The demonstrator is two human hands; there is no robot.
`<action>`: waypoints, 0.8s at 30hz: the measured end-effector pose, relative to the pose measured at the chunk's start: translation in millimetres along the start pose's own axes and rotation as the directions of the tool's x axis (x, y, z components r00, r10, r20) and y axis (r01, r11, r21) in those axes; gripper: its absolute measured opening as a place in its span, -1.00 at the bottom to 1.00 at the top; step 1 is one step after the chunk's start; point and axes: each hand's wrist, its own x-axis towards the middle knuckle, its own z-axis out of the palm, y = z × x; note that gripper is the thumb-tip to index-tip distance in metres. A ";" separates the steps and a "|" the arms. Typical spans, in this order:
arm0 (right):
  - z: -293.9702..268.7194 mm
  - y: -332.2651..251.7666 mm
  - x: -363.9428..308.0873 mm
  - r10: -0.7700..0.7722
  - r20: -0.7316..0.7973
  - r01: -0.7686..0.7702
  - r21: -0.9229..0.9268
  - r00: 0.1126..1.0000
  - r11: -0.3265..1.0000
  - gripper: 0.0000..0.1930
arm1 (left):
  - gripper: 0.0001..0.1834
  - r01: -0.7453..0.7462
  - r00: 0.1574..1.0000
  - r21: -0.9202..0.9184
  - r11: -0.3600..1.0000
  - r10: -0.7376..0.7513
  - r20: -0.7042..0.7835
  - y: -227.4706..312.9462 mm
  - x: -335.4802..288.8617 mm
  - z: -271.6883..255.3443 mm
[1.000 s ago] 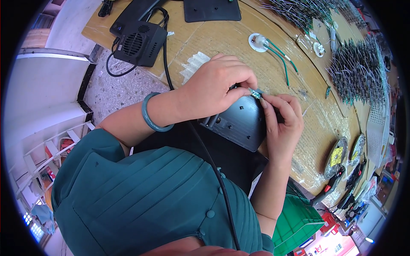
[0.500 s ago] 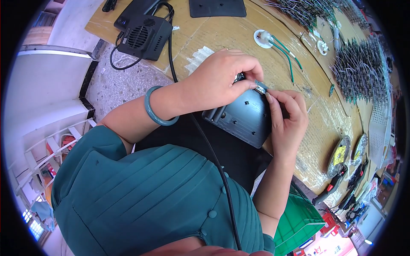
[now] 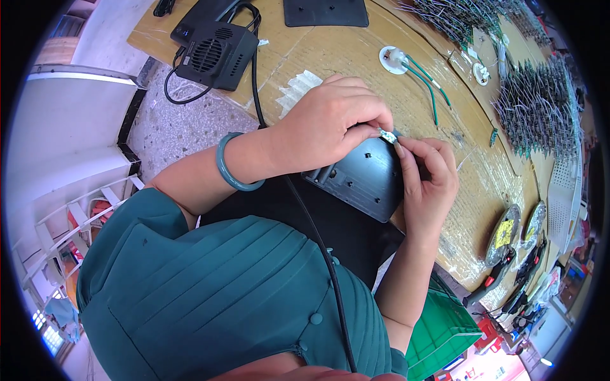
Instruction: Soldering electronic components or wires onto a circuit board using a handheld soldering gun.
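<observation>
A small whitish-green piece, apparently a little circuit board [image 3: 388,136], is pinched between my two hands over the far edge of a black plastic panel [image 3: 365,173]. My left hand [image 3: 333,122] holds its left end between thumb and forefinger, other fingers curled. At the opposite end, my right hand [image 3: 431,166] has its thumb and fingertips closed on the piece. The panel lies tilted at the table's near edge, with several small holes or pegs on its face. My fingers cover part of the board.
A black vented device [image 3: 216,54] with cables stands at far left. A second black panel [image 3: 325,11] lies at the back. White disc with green wires [image 3: 394,59], bundles of wired boards [image 3: 537,108] and red-black handled tools [image 3: 495,273] lie rightward. A green crate [image 3: 445,324] stands below.
The little board shows more plainly between my fingertips and its angle has shifted slightly. My left fingers have moved a little; the panel stays nearly in place.
</observation>
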 end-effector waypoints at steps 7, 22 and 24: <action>0.0 -1.3 0.9 0.009 0.000 -0.009 -0.006 1.000 1.000 -0.88 | -0.89 -0.034 0.999 0.063 0.997 0.036 -0.034 1.7 -1.0 2.3; -0.7 -0.4 0.2 -0.022 0.001 0.022 -0.022 1.000 1.000 -0.89 | -0.88 -0.066 0.997 0.090 0.994 0.069 -0.029 1.8 -1.5 3.8; -0.9 1.6 -0.1 -0.020 0.002 0.020 -0.011 1.000 1.000 -0.89 | -0.89 -0.066 0.997 0.085 0.994 0.069 -0.028 1.1 -0.7 4.7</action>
